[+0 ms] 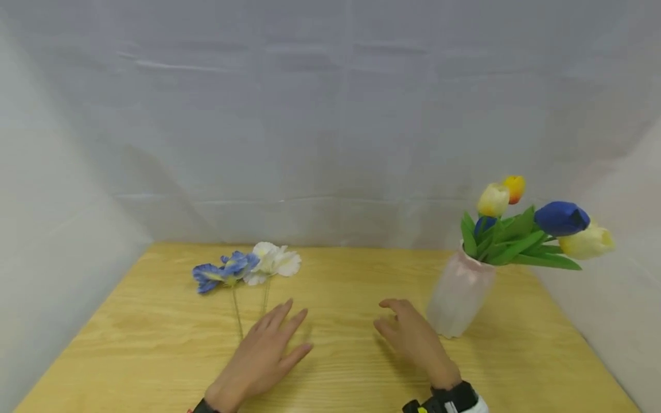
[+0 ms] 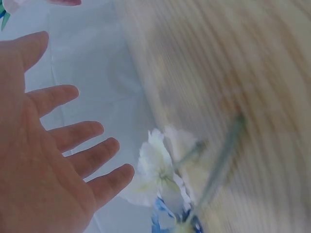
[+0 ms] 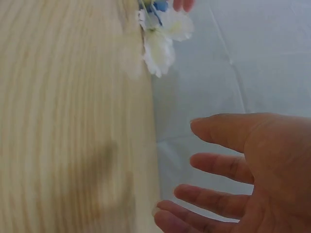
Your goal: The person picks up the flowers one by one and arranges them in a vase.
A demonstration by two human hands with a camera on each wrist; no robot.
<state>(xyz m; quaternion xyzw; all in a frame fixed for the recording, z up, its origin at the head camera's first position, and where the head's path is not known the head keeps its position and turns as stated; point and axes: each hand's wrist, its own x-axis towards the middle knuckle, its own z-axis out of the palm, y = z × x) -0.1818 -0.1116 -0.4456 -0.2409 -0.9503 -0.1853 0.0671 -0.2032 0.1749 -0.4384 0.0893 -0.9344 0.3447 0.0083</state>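
My left hand [image 1: 263, 353] hovers over the wooden table with its fingers spread and nothing in them. Just beyond it lie a blue flower [image 1: 229, 269] and a white flower [image 1: 273, 261], their thin stems running toward me and partly hidden behind this hand. In the left wrist view the same white flower [image 2: 160, 170] shows past the little finger. My right hand [image 1: 413, 338], also holding nothing, is left of a pale pinkish-white vase [image 1: 459, 292], fingers relaxed. Blue, cream and orange-yellow tulips [image 1: 560, 218] with green leaves stand in the vase, leaning right.
The light wood table [image 1: 341, 367] ends at the back against a grey-white sheet [image 1: 330, 126]. More white sheeting rises along the left and right sides. A black band [image 1: 457, 396] is strapped on the right wrist.
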